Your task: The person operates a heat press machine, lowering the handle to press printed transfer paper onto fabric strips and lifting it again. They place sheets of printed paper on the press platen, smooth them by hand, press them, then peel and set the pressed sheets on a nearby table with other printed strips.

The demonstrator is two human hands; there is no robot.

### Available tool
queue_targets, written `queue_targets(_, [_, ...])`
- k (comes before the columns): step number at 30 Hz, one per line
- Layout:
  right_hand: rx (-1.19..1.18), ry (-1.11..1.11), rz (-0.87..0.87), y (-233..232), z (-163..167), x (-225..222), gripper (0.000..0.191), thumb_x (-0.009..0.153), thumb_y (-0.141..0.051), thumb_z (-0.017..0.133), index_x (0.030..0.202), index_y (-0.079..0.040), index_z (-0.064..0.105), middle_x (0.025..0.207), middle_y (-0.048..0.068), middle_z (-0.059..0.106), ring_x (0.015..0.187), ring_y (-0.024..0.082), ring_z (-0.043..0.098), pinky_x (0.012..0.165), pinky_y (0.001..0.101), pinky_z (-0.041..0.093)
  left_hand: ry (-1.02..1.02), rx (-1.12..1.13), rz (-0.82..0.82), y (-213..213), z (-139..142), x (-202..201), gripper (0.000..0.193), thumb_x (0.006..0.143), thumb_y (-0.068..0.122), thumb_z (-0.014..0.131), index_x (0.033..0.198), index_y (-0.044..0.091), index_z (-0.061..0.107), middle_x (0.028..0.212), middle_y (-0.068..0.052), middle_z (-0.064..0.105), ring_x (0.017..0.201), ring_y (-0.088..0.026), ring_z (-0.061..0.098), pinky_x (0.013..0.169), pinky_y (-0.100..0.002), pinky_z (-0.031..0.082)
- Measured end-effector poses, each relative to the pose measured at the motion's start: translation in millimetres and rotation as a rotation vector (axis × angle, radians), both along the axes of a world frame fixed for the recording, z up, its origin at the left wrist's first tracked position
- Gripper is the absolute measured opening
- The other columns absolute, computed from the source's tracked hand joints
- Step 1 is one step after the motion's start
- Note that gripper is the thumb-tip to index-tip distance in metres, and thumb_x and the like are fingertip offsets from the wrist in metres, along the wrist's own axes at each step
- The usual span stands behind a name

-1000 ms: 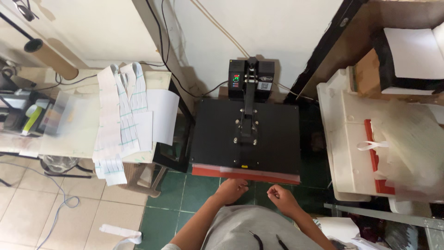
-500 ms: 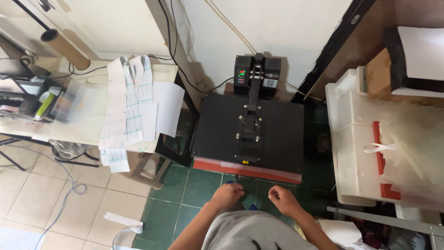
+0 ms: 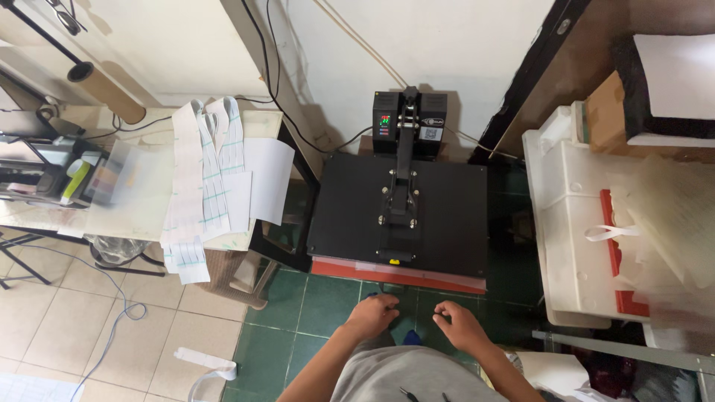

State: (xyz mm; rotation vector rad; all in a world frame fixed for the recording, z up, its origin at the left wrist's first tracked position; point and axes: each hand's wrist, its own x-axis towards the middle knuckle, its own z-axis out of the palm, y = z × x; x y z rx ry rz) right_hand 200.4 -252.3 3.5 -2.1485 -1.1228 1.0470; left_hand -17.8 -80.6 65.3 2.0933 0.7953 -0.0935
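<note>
L hand (image 3: 370, 314), R hand (image 3: 458, 325) near heat press (image 3: 398, 216); fingers curled, grip unclear.

At the centre of the frame you are looking down on a flat black heat press (image 3: 398, 212) with a red-orange strip along its near edge and a small yellow tab on the handle. Its black control box (image 3: 410, 126) at the top is showing red and green lights. Below it the floor is showing dark green tiles (image 3: 328, 305), giving way to beige tiles (image 3: 67, 320) at lower left. On the cream table at left, white paper strips with a green grid pattern (image 3: 201, 179) are lying. At right, a white plastic tub (image 3: 573, 231) is carrying a red edge. You are wearing grey.
</note>
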Motion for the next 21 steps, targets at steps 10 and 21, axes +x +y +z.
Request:
queue_targets(10, [-0.117,0.036,-0.022,-1.2,16.7,1.1,0.030,0.093,-0.033,0.068,0.113,-0.011,0.069,0.118,0.010,0.074,0.114,0.027,0.071,0.096,0.0407,0.055,-0.045,-0.009,0.016,-6.0,6.6,0.1,0.031,0.091,0.025,0.070,0.117,0.009,0.071,0.110,-0.013,0.075,0.104,-0.032,0.071,0.090,-0.041,0.056])
queue_targets(21, [0.017,0.118,-0.056,-2.7,5.3,3.0,0.032,0.091,-0.032,0.069,0.110,-0.007,0.070,0.110,0.010,0.078,0.110,0.025,0.074,0.093,0.0404,0.058,-0.044,-0.002,-0.007,-7.4,14.6,7.9,0.030,0.091,0.024,0.071,0.116,0.008,0.072,0.108,-0.013,0.076,0.100,-0.033,0.072,0.088,-0.041,0.056])
